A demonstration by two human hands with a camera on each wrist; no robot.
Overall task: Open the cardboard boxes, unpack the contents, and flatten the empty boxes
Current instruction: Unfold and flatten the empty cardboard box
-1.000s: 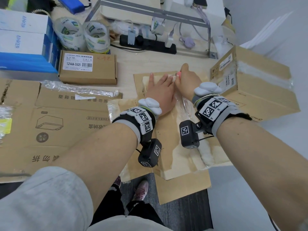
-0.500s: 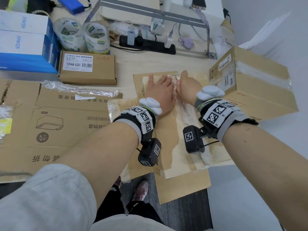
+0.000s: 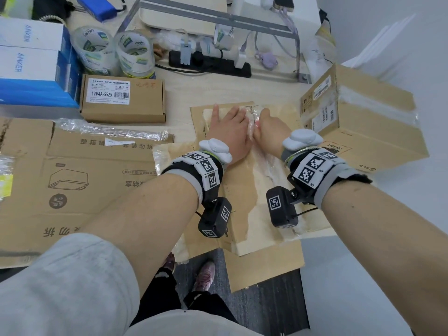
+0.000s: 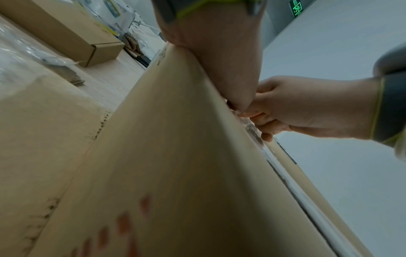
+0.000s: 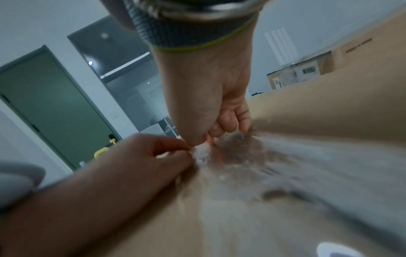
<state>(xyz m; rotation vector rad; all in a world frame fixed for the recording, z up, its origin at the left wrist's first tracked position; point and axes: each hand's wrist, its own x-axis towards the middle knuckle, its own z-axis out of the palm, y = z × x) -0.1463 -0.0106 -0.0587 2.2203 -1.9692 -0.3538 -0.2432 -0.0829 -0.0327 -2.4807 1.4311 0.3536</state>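
Observation:
A flattened brown cardboard box (image 3: 242,197) lies in front of me, overhanging the table's near edge, with a strip of clear tape (image 3: 268,166) along its middle seam. My left hand (image 3: 230,127) rests flat on it, fingers straight, just left of the seam; its palm (image 4: 219,52) presses the board (image 4: 175,156). My right hand (image 3: 269,129) is a fist right beside it and pinches the tape's lifted end (image 5: 204,153) between thumb and fingers (image 5: 228,121). The left hand's fingers (image 5: 153,153) almost touch that spot.
A taped-up brown box (image 3: 363,122) stands close on the right. Left of me lie a large flattened carton (image 3: 72,180), a crumpled tape strip (image 3: 109,129) and a small labelled box (image 3: 123,100). Tape rolls (image 3: 114,49), blue-and-white boxes (image 3: 31,61) and a power strip (image 3: 208,64) line the back.
My right hand has drawn back toward me from the box's far edge, keeping its pinch on the tape. The left hand stays pressed in place.

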